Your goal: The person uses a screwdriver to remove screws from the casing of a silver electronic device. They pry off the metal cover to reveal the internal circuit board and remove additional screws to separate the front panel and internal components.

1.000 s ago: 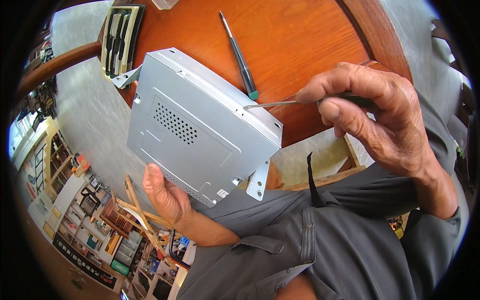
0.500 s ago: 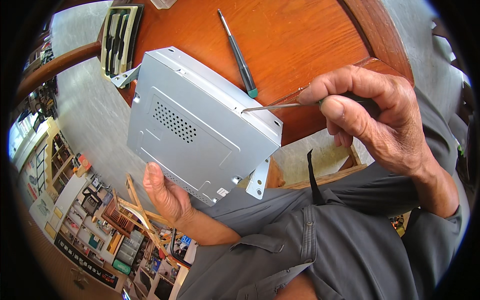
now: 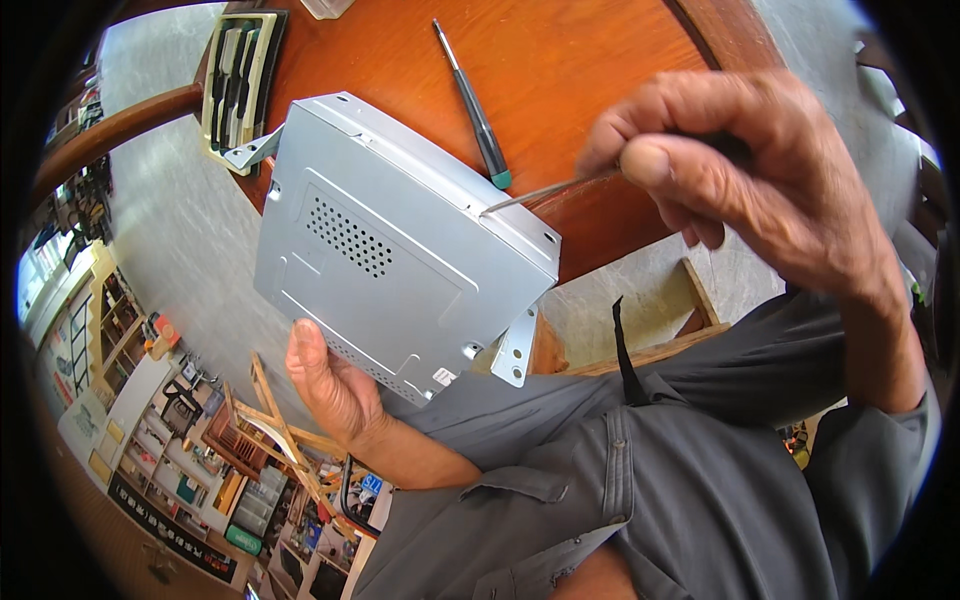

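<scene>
Polished reddish-brown wood makes up the surface (image 3: 600, 70), with grey floor (image 3: 180, 230) stretching away to the left of the metal case and cluttered shelves (image 3: 150, 440) farther off on that same side. That silvery metal case (image 3: 410, 225) is tilted in front of the seated person, between the lap and the surface, its broad face with a patch of small round holes turned up. One bracket (image 3: 512, 355) juts from the case's lower right corner, another (image 3: 252, 153) from its upper left.

At the case's near left edge, the left hand (image 3: 345, 392) has its grip closed on the metal, thumb along the rim; its fingers are hidden underneath, so I can't tell how they lie. Beyond the case's right side, the right hand (image 3: 765, 175) keeps a narrow grip, thumb and forefinger pinched on a thin metal tool (image 3: 540, 194). The tool's tip touches the case at the seam of its far right edge. Past the case lies a dark screwdriver (image 3: 468, 100) with a green end, and beyond its upper left corner a slotted tray (image 3: 265, 60).
</scene>
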Demonstrator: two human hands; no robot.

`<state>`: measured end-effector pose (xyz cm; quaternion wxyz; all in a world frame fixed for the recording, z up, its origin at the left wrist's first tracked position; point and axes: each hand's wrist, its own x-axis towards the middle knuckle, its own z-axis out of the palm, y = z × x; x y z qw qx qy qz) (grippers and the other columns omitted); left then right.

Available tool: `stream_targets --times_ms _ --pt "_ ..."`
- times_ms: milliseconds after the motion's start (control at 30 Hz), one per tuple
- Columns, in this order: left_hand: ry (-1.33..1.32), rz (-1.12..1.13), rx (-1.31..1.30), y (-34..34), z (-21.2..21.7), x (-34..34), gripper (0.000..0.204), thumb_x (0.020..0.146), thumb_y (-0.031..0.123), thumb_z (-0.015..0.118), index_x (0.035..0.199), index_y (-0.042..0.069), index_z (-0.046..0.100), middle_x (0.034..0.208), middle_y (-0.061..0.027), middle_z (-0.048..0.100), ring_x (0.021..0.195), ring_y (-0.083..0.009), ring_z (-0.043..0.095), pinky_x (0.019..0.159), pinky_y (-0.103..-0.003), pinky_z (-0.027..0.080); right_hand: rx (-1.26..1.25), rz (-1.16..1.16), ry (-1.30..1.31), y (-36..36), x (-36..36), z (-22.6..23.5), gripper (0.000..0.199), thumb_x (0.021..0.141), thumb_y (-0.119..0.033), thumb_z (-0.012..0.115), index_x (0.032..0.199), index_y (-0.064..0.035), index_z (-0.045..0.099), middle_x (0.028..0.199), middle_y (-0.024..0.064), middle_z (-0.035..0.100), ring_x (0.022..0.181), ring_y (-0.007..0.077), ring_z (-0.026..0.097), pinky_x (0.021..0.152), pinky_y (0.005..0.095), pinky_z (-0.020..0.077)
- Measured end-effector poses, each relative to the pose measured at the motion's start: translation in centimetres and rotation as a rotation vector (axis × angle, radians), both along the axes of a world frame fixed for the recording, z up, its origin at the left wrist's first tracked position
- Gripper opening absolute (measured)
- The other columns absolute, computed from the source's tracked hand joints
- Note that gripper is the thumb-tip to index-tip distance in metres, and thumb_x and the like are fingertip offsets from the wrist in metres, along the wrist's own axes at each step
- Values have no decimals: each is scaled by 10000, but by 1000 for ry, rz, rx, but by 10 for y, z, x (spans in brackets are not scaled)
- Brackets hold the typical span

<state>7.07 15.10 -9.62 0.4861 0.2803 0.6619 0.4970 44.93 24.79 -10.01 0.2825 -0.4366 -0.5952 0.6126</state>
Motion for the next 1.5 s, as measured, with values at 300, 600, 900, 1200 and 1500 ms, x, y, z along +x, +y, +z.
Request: stream_targets --times_ms 300,600,900,1200,1500 --pt "-47 -56 32 2 0 6 357 1051 235 620 1238 -68 637 1166 -126 715 1018 -187 678 923 -332 546 -272 407 132 62 10 21 428 1033 -363 601 1075 49 707 727 46 640 614 114 617 574 237 517" --pt "-61 -78 30 -2 2 6 352 1046 250 634 1222 -54 647 1144 -120 724 1009 -178 688 912 -326 558 -149 464 107 67 5 25 329 1051 -280 607 1076 36 698 749 77 682 618 135 648 578 259 535" --pt "-39 -110 18 0 1 4 379 1054 273 623 1238 -58 638 1152 -128 723 999 -179 694 903 -323 562 -3 402 -173 27 3 4 402 991 -313 655 1183 34 721 756 116 703 615 143 645 557 304 546" --pt "-95 -190 21 3 5 1 368 1057 258 616 1241 -59 635 1144 -132 724 987 -180 697 889 -322 568 208 207 -162 3 -3 -17 275 965 -170 664 1198 -48 745 1022 130 760 959 295 742 916 407 602" --pt "-63 -170 7 1 7 3 363 1055 255 619 1222 -66 640 1129 -130 725 977 -171 694 882 -314 566 -305 391 -63 14 -8 0 291 998 -113 625 1260 -12 702 1117 126 751 989 223 736 842 366 626"
